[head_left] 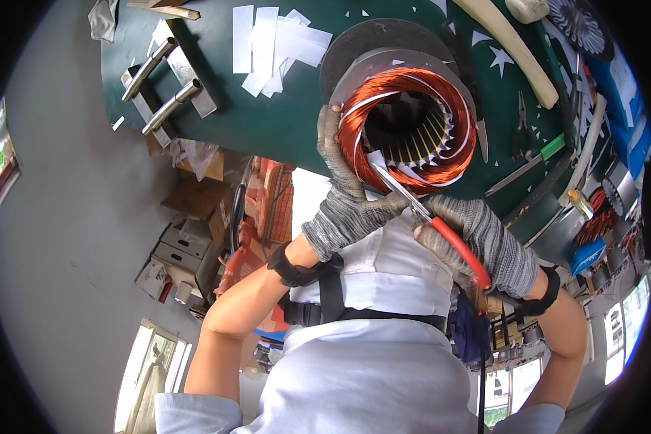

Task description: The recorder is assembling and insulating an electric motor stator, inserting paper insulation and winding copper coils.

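Observation:
A motor stator (354,134) with copper-coloured windings stands on the green table, its round bore facing me. White insulating slips and yellow strips line the inside of the bore. My right hand (477,231), in a grey knit glove, is closed on red-handled scissors (459,249). Their blades reach over the near rim of the winding, where a white paper piece (376,160) sticks up at the tips. My left hand (347,206), gloved likewise with bare fingertips, lies along the winding's left side. Its fingers are stretched out, and the thumb points toward the scissor blades.
White paper strips (275,47) lie left of the stator, near a metal stand with two rods (159,83). On the right are pliers (521,134), a green-handled file (532,163), paper scraps, a long curved wooden handle (517,50) and a mallet head (526,10).

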The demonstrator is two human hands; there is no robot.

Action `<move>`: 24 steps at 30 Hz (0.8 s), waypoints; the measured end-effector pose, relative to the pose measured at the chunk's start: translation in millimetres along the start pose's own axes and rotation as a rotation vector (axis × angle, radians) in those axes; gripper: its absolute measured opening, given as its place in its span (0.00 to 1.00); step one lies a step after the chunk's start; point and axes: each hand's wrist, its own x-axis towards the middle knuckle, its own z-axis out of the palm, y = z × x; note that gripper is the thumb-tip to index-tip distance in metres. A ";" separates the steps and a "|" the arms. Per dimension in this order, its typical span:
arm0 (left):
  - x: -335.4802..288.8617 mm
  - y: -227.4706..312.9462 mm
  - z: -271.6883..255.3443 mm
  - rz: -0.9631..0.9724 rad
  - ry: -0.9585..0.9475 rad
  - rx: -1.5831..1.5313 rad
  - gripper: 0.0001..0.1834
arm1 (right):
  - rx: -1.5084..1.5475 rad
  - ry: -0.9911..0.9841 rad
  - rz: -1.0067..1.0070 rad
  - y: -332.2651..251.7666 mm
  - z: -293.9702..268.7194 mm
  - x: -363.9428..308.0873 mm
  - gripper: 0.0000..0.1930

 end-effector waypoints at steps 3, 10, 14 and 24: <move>-0.3 -0.6 3.4 0.043 0.016 -0.008 0.74 | 0.084 -0.010 0.072 0.3 -3.9 -4.4 0.12; -14.1 3.7 7.0 -0.295 0.005 -0.206 0.74 | -0.004 -0.175 0.137 -15.5 -20.2 6.3 0.13; -15.5 -1.8 10.2 -0.220 -0.012 -0.309 0.65 | 0.523 -0.256 0.491 -32.7 -26.5 8.3 0.14; -14.8 -1.9 1.5 -0.017 -0.047 -0.102 0.58 | 0.927 -0.242 0.519 -19.2 -14.1 7.5 0.18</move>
